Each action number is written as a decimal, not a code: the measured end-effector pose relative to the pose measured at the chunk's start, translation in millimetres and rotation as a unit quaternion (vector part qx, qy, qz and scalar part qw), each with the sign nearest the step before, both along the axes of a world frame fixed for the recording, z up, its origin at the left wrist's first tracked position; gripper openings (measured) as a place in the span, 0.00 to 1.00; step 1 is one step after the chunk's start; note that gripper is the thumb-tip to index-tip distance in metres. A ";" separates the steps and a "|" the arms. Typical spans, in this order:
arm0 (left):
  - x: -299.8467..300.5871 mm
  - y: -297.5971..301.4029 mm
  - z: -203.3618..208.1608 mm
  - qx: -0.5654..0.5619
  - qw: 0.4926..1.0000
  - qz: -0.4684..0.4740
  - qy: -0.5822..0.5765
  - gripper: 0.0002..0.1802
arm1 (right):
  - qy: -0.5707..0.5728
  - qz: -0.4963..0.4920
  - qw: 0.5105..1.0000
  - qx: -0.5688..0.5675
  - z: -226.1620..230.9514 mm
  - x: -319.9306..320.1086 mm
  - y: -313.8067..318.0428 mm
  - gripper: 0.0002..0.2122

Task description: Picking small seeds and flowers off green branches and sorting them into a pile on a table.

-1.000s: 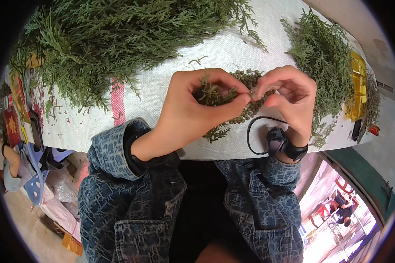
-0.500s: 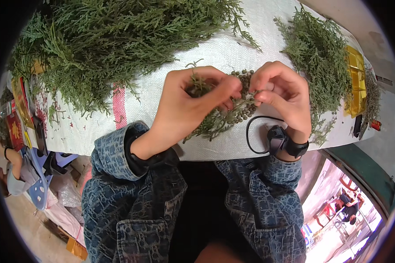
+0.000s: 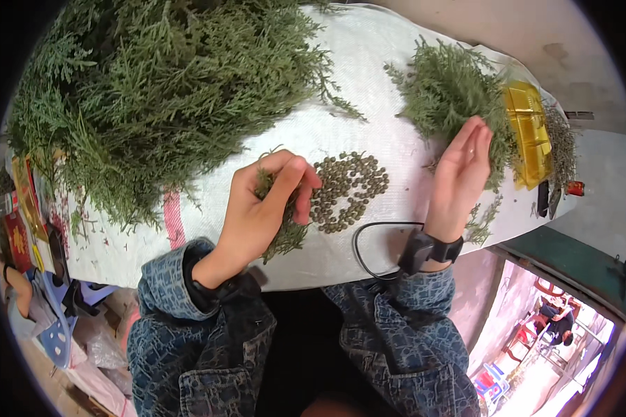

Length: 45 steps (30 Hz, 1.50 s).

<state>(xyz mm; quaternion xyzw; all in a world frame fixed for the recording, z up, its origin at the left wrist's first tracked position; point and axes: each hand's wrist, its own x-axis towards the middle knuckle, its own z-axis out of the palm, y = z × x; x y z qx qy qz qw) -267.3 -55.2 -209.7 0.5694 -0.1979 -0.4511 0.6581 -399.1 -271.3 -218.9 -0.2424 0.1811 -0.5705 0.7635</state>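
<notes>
Green sprig [image 3: 289, 238] is clasped in the curled left hand [image 3: 249, 212], best kept clear of the seeds [image 3: 337, 184]; the right hand [image 3: 459, 174], fingers outstretched, is held beside the right greenery [image 3: 442, 87].

Branches [image 3: 181, 104] left, berries [image 3: 337, 187] between, sprigs [image 3: 445, 90] right, tray [image 3: 527, 132] beside sprigs

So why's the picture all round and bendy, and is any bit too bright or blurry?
Head view: the fisheye lens bows the edge of the white sheet and leaves the corners black; head view: the doorway at lower right glares nearly white; head view: the smaller green pile by the right hand looks slightly smeared, while the little round berries look clearer.
</notes>
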 end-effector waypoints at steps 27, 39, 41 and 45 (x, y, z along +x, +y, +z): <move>-5.3 -4.2 -6.8 -0.057 0.995 0.076 0.016 0.05 | 0.568 0.194 0.613 -0.514 6.2 19.9 28.7 0.05; -6.6 -4.1 -6.3 -0.045 0.996 0.072 -0.010 0.08 | 0.596 0.246 0.552 -0.529 4.5 15.8 24.1 0.05; -6.4 -4.0 -6.1 -0.043 0.997 0.063 -0.021 0.08 | 0.591 0.262 0.589 -0.486 6.8 15.8 24.6 0.05; -5.9 -3.3 -7.2 -0.046 0.997 0.051 -0.048 0.08 | 0.461 0.329 0.767 -0.300 6.3 14.5 29.7 0.06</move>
